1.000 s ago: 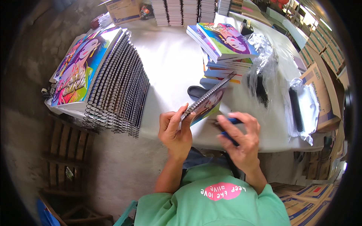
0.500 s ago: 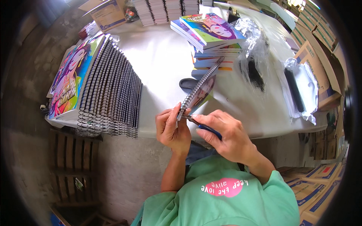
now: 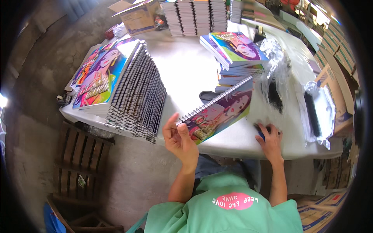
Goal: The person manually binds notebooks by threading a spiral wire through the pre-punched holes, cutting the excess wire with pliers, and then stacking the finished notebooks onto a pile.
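A spiral-bound notebook (image 3: 223, 114) with a colourful illustrated cover is tilted above the table, its metal coil along the upper edge. My left hand (image 3: 182, 141) pinches it by the near left corner, thumb in front. To the right, my right hand (image 3: 271, 143) is down at the table top, its fingers bent around blue-handled pliers (image 3: 261, 133). The pliers' jaws are hard to make out there. Beyond the notebook stands a pile of books (image 3: 239, 50) with similar covers, and a dark oval object (image 3: 208, 96) lies partly behind the notebook.
A tall stack of coil-bound notebooks (image 3: 134, 93) fills the table's left side. More bound stacks (image 3: 194, 17) and a cardboard box (image 3: 138, 17) stand at the back. Clear plastic wrap (image 3: 276, 58) and a packet of black coils (image 3: 312, 112) lie right. A wooden chair (image 3: 81, 155) is lower left.
My right hand has moved away from the coil's end with the pliers, right and down to the table. The notebook has turned so its cover shows more. The view has shifted.
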A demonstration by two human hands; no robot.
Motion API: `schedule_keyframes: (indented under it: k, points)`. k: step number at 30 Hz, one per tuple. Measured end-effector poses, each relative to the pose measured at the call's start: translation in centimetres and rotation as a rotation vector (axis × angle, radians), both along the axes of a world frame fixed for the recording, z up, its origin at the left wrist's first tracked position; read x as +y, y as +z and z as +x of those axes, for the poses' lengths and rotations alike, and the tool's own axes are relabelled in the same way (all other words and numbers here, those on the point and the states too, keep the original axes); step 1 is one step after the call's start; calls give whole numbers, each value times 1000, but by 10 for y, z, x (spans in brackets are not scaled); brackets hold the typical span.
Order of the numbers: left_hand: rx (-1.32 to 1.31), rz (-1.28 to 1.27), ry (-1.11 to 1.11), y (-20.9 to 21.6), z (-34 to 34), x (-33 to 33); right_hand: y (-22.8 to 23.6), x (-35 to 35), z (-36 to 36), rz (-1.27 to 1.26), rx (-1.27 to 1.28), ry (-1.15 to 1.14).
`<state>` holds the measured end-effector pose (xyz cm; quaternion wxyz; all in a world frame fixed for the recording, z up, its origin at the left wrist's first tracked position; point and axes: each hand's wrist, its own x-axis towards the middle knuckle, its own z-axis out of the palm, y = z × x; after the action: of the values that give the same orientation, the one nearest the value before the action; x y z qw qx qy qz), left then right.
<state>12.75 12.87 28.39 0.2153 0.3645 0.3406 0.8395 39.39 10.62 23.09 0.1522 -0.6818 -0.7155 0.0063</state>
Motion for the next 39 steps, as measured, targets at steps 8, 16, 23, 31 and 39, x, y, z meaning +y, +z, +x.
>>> schedule_keyframes:
  k: [8,16,23,31,39]
  points:
    - [-41,165,-201,43,11,-31,36,44,-40,105,1712,429]
    - [433,323,638,147,-90,-41,191,130,-161,-96,1858,650]
    - [589,48,832,178,-196,-37,341,225,-249,704,911,1131]
    - [502,-110,411,102,-222,12,386,194,-384,-230,66,1651]
    - [415,38,395,87,-231,18,319,213,-345,31,331,1533]
